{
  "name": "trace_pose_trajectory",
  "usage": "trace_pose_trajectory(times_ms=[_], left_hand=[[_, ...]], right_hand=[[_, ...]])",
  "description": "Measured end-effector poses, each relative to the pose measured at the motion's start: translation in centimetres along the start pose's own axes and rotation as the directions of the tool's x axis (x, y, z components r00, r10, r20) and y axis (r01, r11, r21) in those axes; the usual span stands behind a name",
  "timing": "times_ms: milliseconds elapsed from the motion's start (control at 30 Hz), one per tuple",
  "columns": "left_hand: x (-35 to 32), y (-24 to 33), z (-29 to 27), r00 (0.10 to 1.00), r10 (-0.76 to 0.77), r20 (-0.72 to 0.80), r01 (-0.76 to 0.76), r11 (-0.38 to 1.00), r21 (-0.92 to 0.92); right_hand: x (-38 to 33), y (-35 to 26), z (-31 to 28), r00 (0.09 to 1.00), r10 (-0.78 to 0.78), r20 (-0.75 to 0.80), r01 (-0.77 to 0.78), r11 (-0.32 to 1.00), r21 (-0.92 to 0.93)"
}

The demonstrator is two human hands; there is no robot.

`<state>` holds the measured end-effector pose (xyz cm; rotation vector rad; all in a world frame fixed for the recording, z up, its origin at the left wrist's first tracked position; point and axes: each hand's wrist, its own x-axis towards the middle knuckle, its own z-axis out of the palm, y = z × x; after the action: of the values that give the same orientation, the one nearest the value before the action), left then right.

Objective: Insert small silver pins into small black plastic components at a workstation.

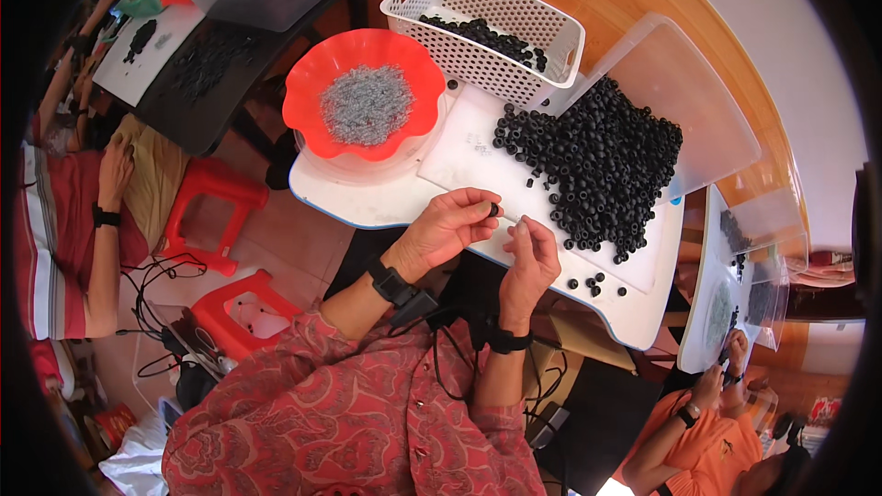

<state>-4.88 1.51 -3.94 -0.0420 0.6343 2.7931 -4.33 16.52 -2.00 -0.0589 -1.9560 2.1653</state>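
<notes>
My left hand (448, 226) pinches a small black round part (494, 210) between thumb and fingertips, above the table's near edge. Close beside it, my right hand (531, 259) is closed with thumb and finger pressed together; what is in that pinch is too small to make out. A big pile of black round parts with holes (602, 161) spreads over a white board (453, 149) beyond and right of my hands. At the back left, a red wavy-rimmed bowl (303, 92) holds many small silvery-grey pieces (367, 105).
A white perforated basket (560, 69) with more black parts stands behind the board. A clear plastic bin (707, 101) lies tipped beside the pile. Several loose black parts (595, 290) rest near the front right edge. Red stools (216, 207) and co-workers (703, 441) are at both sides.
</notes>
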Motion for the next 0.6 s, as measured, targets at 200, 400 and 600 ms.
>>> trace_pose_trajectory(times_ms=[200, 400, 600], left_hand=[[0.0, 0.1, -0.3, 1.000, -0.022, 0.020, 0.021, 1.000, 0.018], [0.2, 0.0, -0.1, 0.999, -0.010, 0.042, 0.010, 1.000, -0.006], [0.0, 0.4, -0.5, 0.998, -0.050, 0.049, 0.048, 0.997, 0.053]], right_hand=[[-0.4, -1.7, 1.5, 0.993, -0.043, 0.114, 0.036, 0.997, 0.061], [-0.6, -1.5, 1.8, 0.991, -0.017, 0.135, 0.014, 1.000, 0.021], [-0.4, -2.1, 1.6, 0.985, -0.018, 0.174, 0.030, 0.998, -0.064]])
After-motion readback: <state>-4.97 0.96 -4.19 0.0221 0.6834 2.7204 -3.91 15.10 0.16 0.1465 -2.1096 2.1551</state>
